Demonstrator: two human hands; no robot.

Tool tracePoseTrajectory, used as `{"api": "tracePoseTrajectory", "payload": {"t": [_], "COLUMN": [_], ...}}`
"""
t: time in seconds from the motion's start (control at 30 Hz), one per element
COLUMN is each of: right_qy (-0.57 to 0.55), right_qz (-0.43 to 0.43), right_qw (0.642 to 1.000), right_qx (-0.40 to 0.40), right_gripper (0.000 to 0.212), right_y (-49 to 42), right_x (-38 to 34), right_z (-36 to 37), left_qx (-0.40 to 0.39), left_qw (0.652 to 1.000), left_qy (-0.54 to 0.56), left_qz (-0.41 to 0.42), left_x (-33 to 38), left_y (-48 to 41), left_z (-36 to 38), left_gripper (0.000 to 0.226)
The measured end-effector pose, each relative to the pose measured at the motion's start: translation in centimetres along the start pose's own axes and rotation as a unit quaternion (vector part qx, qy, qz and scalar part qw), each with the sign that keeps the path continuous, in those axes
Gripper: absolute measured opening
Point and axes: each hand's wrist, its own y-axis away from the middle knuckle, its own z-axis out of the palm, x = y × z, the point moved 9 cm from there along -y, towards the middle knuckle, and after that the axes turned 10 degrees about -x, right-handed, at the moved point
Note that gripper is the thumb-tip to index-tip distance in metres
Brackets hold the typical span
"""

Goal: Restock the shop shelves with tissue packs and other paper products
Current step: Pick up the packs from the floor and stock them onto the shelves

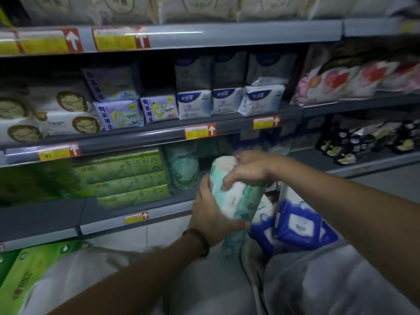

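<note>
Nearest us, at the lower left, lie bright green packs (20, 280). Pale fabric (341, 285) fills the bottom of the view; we cannot tell what it belongs to.

Our left hand (211, 214), a dark bracelet (201, 242) on its wrist, wraps round the lower side of a teal-and-white tissue roll pack (236, 198). Our right hand (247, 170) clasps the pack's upper end from above, fingers curled over the wrapper. The pack is tilted and held off the shelving, in front of the lower shelf (159, 209). Just right of it and lower, blue wipe packs (297, 223) are bunched together, touching one another.

On that shelf a stack of flat green tissue packs (131, 178) stands three high, with a teal pack (184, 164) upright just beside it. Between the teal pack and the one we hold there is a dark gap, and grey shelf deck (45, 214) shows left of the stack. The price rail (159, 138) of the next shelf up runs close over this row.

Above the rail sit cream packs with brown ovals (45, 114), purple pad packs (118, 114) and blue-and-white packs (227, 101), pressed side by side. In the bay to the right are pink heart-printed packs (341, 80) and, below them, black packs (375, 139). On the top shelf are blurred cream packs (204, 7).
</note>
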Motion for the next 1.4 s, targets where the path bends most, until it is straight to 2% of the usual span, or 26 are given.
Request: {"api": "tracePoseTrajectory", "payload": {"t": [0.1,0.2,0.33,0.37,0.43,0.47,0.6,0.67,0.73,0.83,0.93,1.03,1.1,1.13,1.2,1.27,1.33,1.4], "right_qy": [-0.057,-0.168,-0.278,-0.3,-0.351,-0.369,-0.441,-0.479,-0.493,-0.508,-0.517,-0.524,-0.531,-0.531,-0.514,-0.475,-0.438,-0.43], "right_qz": [0.006,-0.002,-0.043,-0.053,-0.077,-0.092,-0.157,-0.171,-0.161,-0.133,-0.113,-0.079,-0.064,-0.061,-0.054,-0.046,-0.041,-0.041], "right_qw": [0.998,0.984,0.958,0.951,0.933,0.925,0.883,0.861,0.855,0.849,0.841,0.835,0.83,0.828,0.831,0.853,0.873,0.879], "right_qx": [0.037,0.059,0.057,0.051,0.02,0.001,-0.033,-0.028,0.006,0.06,0.113,0.146,0.157,0.172,0.205,0.214,0.212,0.202], "right_gripper": [0.096,0.141,0.158,0.157,0.133,0.128,0.117,0.113,0.105,0.094,0.102,0.105,0.113,0.112,0.105,0.116,0.124,0.121], "right_y": [2.8,5.1,7.0,7.3,7.2,7.0,5.5,4.6,3.7,2.3,0.9,-0.9,-1.9,-2.3,-2.3,-2.2,-2.1,-2.2], "right_x": [0.6,2.1,4.9,5.7,6.9,7.2,7.9,8.2,8.9,10.6,12.4,13.4,13.1,12.8,12.0,11.1,11.0,11.9], "right_z": [-0.8,-1.2,-0.5,-0.2,1.1,1.7,3.4,3.5,2.9,1.7,0.7,1.1,2.0,2.2,1.9,1.4,0.8,-0.1], "left_qx": [-0.019,-0.068,-0.146,-0.166,-0.214,-0.239,-0.354,-0.381,-0.365,-0.27,-0.176,-0.122,-0.049,-0.022,0.016,0.032,0.022,-0.005], "left_qw": [0.999,0.994,0.98,0.974,0.954,0.941,0.892,0.876,0.882,0.93,0.972,0.99,0.998,0.997,0.996,0.999,0.999,0.997], "left_qy": [0.032,0.072,0.135,0.153,0.21,0.238,0.282,0.295,0.298,0.243,0.141,0.062,-0.046,-0.073,-0.07,-0.028,0.012,0.065], "left_qz": [0.023,0.037,0.026,0.025,0.016,0.011,-0.007,-0.017,-0.03,-0.057,-0.057,-0.022,-0.001,-0.019,-0.046,-0.027,-0.026,-0.037], "left_x": [1.4,1.9,1.8,2.0,1.9,1.9,2.4,2.5,2.1,1.6,1.2,1.8,1.3,0.8,0.1,-0.5,-0.8,-1.0], "left_y": [0.0,-0.4,-1.0,-1.1,-1.5,-1.7,-1.6,-1.8,-2.7,-3.7,-3.2,-2.2,-2.4,-2.5,-3.1,-3.8,-4.4,-4.8], "left_z": [-0.4,-1.0,-1.9,-2.1,-1.9,-1.7,0.0,0.9,1.2,0.4,0.9,4.3,5.6,5.6,5.1,4.8,4.7,5.3], "left_gripper": [0.134,0.129,0.127,0.125,0.122,0.121,0.119,0.118,0.114,0.109,0.106,0.14,0.151,0.156,0.158,0.153,0.146,0.139]}}
